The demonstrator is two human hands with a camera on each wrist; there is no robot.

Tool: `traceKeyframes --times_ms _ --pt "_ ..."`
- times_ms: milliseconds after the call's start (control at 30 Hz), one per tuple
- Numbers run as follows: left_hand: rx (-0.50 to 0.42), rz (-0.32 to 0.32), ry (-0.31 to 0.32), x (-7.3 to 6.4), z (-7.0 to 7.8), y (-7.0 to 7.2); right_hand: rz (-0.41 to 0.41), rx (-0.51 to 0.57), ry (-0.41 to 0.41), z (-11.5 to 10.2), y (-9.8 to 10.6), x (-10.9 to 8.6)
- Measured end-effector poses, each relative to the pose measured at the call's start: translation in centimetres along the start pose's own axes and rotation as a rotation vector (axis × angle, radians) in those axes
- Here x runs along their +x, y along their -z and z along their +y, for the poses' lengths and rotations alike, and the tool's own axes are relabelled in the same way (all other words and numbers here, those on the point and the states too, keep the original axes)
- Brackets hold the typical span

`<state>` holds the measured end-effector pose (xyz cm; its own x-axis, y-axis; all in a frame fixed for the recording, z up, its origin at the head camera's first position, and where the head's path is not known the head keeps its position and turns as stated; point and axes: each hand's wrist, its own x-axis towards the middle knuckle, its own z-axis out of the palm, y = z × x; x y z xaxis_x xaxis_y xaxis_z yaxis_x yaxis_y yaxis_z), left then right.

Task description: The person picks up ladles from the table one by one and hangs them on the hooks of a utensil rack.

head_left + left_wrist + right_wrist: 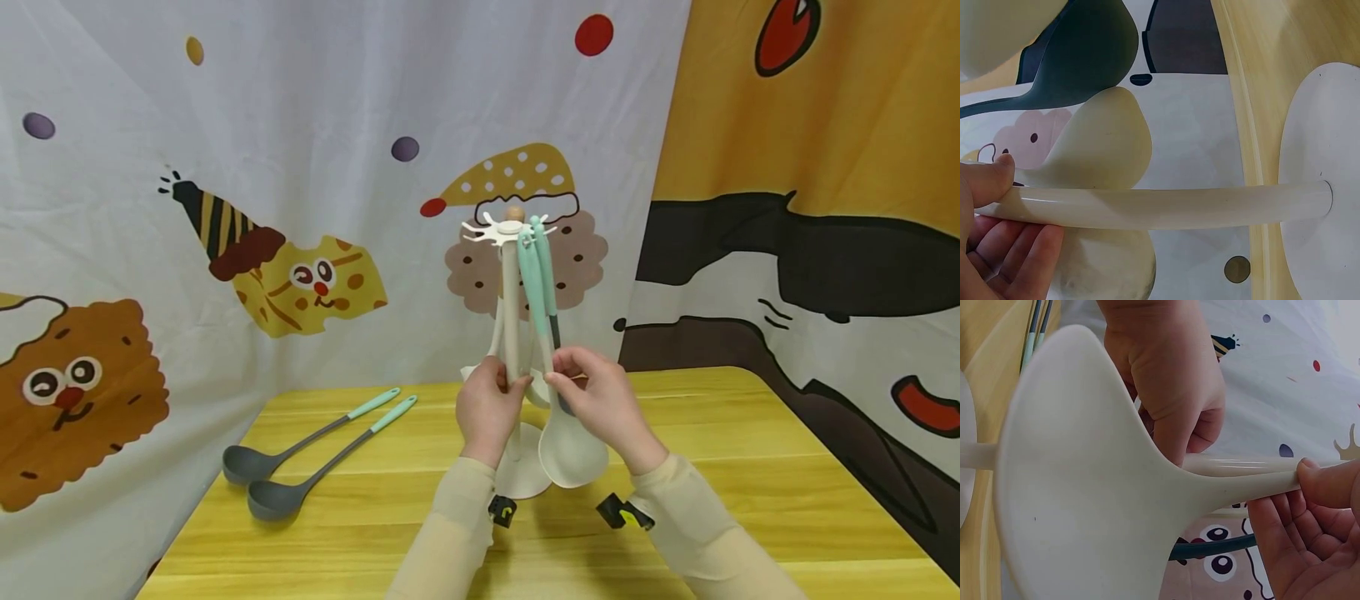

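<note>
My left hand [491,408] grips the upright white post [1210,207] of a utensil stand, thumb on one side and fingers on the other. With thumb and fingers, my right hand [603,404] pinches the pale handle of a white ladle [573,450] partway down. That ladle's mint-green upper handle [531,279] hangs at the right of the stand's hooked top [510,229]. Behind it a dark grey utensil [1094,47] hangs, mostly covered in the head view. Another cream utensil [1104,140] shows beside the post in the left wrist view.
Two grey ladles [251,464] [277,500] with mint handle ends lie side by side at the left of the wooden table [360,542]. The stand's round white base [517,483] sits on the tabletop. A cartoon-printed curtain [315,108] hangs behind.
</note>
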<state>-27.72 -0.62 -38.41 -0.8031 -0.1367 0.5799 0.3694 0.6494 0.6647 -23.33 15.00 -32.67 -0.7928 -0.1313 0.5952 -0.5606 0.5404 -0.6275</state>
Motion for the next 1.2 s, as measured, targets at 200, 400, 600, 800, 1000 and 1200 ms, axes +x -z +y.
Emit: traceKeyframes --times_ms 200,400,600,800,1000,1200 --pt "0.002 0.003 0.000 0.0 0.0 0.0 0.007 -0.015 0.023 -0.1 -0.3 0.1" --pt "-0.001 -0.002 -0.003 0.1 0.0 0.0 0.003 -0.028 0.009 -0.2 -0.3 0.1" --pt "0.008 0.005 -0.008 0.0 -0.1 0.0 -0.009 -0.027 0.018 -0.2 -0.3 0.1" --pt "0.025 0.007 -0.003 0.0 0.0 0.0 -0.025 -0.013 0.030 0.0 -0.3 0.1" --pt "0.023 0.000 0.005 0.2 -0.1 -0.1 0.042 -0.007 0.096 -0.1 0.4 0.2" --pt "0.026 0.004 0.006 0.2 -0.2 -0.1 0.127 0.039 0.190 -0.5 1.7 0.9"
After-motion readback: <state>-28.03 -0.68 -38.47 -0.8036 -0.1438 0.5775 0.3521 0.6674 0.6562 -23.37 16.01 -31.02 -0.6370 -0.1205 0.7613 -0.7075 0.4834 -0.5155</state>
